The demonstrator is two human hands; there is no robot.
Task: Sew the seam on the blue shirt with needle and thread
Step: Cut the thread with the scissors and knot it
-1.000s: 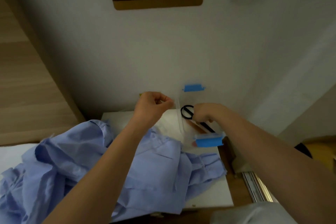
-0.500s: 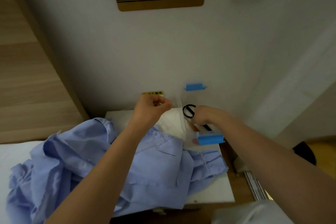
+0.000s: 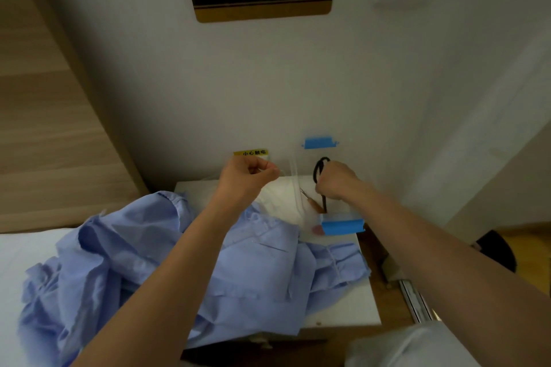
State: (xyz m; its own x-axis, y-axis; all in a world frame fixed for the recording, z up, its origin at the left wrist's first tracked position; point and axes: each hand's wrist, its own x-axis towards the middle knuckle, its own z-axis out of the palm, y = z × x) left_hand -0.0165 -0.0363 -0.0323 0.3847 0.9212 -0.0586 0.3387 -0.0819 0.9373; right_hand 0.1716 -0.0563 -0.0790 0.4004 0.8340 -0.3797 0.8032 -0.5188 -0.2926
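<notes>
Head view: blue shirt (image 3: 238,262) lies crumpled on the bench (image 3: 340,307), likely soft, light, limp (best pinched beside the seam); left hand (image 3: 249,177) pinches apparent thread (image 3: 279,170), right hand (image 3: 338,182) grips scissors (image 3: 319,168).

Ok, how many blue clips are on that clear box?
2. One blue clip up against the wall, the other at the near edge beside the blue shirt. Others may be hidden.

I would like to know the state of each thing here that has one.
blue shirt: crumpled, spread over bed and white table.
clear box: open, lid raised.
scissors: gripped, tips down in the box.
right hand: grips the scissors.
left hand: pinches a thin item, too small to name.
</notes>
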